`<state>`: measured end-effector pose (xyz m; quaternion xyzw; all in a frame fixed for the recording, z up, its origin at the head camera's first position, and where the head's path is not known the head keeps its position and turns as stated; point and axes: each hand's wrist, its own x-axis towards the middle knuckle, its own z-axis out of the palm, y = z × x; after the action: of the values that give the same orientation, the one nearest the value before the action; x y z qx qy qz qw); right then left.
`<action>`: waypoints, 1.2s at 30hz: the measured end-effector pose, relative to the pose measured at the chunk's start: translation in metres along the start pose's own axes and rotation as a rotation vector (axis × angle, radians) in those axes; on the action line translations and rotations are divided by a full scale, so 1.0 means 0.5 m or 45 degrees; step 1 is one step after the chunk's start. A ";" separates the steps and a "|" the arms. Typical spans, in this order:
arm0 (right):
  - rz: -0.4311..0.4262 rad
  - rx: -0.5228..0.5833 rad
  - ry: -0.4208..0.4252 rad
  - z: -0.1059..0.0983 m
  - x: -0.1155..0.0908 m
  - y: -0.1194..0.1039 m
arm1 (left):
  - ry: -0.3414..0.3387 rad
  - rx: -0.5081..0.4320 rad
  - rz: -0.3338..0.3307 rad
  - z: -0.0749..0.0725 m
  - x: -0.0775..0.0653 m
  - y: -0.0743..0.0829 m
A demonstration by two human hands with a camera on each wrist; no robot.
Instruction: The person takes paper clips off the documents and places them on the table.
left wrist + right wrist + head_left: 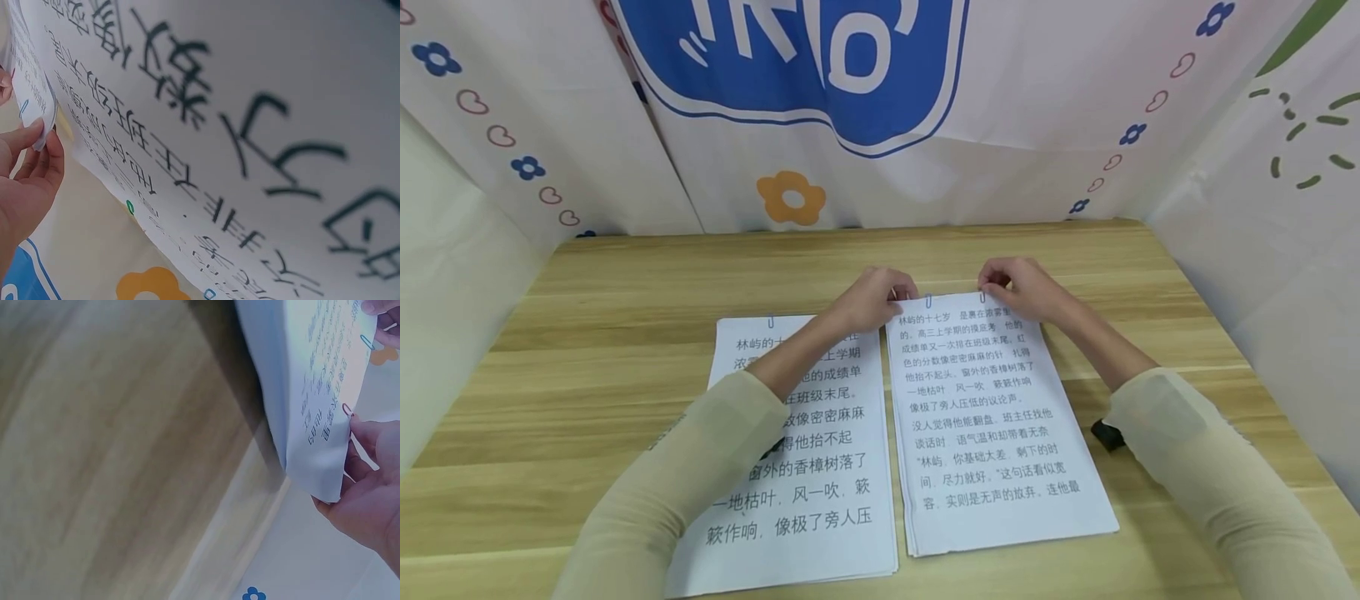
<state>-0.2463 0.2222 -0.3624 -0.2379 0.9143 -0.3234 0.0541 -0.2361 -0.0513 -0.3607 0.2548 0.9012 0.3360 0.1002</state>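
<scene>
A clipped stack of printed paper [992,525] lies on the right half of the table. My left hand [872,298] pinches its upper left corner between thumb and fingers, as the left wrist view [28,181] also shows. At the top edge my right hand [1018,285] pinches the stack near the right corner, with the thumb by a red paper clip [347,410]. A blue paper clip [928,301] sits on that edge between the hands. Beneath my left forearm lies a second paper stack [805,554], with larger print.
The second stack carries a green paper clip [130,207] and a blue one [209,294] on its top edge. Both stacks lie side by side on a wooden table [587,350]. A printed cloth [1022,183] hangs behind the table's far edge.
</scene>
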 end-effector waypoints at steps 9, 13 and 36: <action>-0.009 0.013 0.024 0.003 0.000 -0.001 | 0.009 0.001 0.005 0.000 -0.002 0.003; -0.011 0.023 0.031 0.003 -0.001 -0.003 | 0.010 -0.008 0.001 0.000 -0.002 0.003; 0.085 0.095 0.054 0.007 -0.005 -0.001 | 0.011 -0.010 -0.020 0.001 -0.005 0.006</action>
<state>-0.2430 0.2208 -0.3649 -0.1984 0.9099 -0.3602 0.0543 -0.2327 -0.0502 -0.3588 0.2459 0.9023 0.3396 0.1000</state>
